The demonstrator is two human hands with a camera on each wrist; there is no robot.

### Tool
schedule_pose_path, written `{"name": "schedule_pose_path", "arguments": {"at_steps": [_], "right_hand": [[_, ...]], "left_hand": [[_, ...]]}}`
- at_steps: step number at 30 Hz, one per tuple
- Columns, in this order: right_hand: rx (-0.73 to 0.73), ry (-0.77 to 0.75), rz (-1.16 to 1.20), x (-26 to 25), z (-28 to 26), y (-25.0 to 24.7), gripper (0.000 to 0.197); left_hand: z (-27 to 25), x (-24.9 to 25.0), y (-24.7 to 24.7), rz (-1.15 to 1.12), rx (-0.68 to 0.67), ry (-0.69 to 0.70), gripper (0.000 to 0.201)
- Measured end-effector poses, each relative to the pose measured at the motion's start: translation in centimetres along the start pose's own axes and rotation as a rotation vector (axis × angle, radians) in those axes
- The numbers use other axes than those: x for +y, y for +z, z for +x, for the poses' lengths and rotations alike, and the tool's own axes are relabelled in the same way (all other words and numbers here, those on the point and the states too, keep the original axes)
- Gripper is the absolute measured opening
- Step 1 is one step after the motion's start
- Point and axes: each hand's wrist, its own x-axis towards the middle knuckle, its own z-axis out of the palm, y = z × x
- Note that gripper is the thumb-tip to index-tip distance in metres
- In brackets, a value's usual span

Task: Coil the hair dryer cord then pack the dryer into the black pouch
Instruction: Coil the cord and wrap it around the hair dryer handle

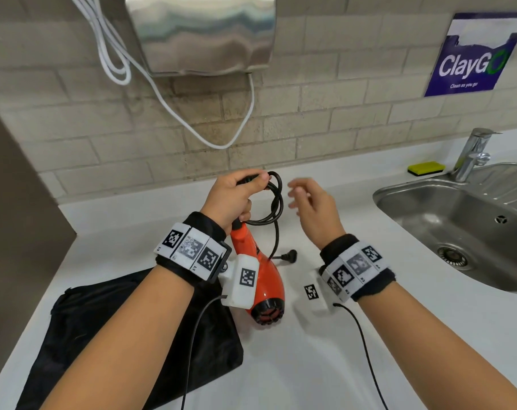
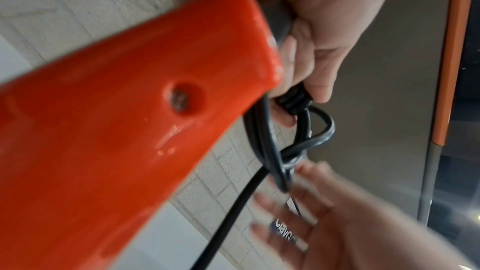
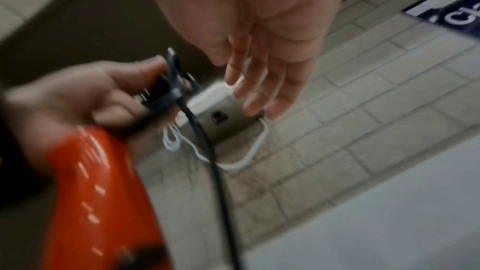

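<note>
My left hand (image 1: 236,196) grips the black end of the orange hair dryer's (image 1: 257,276) handle together with several loops of the black cord (image 1: 276,199). The dryer hangs nozzle-down over the white counter (image 1: 325,365). The cord's loose tail drops to the plug (image 1: 289,253), which lies on the counter. My right hand (image 1: 310,202) hovers just right of the loops, fingers spread and empty. The black pouch (image 1: 109,335) lies flat at the near left, partly under my left forearm. In the left wrist view the dryer (image 2: 116,130) fills the frame, with the cord loops (image 2: 298,141) beside it.
A steel sink (image 1: 458,226) with a tap (image 1: 473,155) is sunk into the counter at the right, a yellow sponge (image 1: 426,168) behind it. A steel hand dryer (image 1: 204,34) with a white cable (image 1: 162,96) hangs on the brick wall.
</note>
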Motion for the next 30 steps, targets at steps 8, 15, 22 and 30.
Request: {"name": "schedule_pose_path", "arguments": {"at_steps": [8, 15, 22, 30], "right_hand": [[-0.183, -0.080, 0.220, -3.2, 0.9, 0.1, 0.030], [-0.362, -0.032, 0.229, -1.6, 0.7, 1.1, 0.012], [-0.460, 0.000, -0.096, -1.1, 0.8, 0.5, 0.033], [-0.197, -0.027, -0.114, -1.2, 1.5, -0.3, 0.039]], "left_hand": [[0.0, 0.0, 0.0, 0.025, -0.052, 0.005, 0.008], [0.0, 0.0, -0.4, 0.072, -0.109, 0.025, 0.006], [0.2, -0.1, -0.7, 0.060, -0.018, 0.017, 0.006], [0.4, -0.1, -1.1, 0.092, -0.042, 0.004, 0.009]]}}
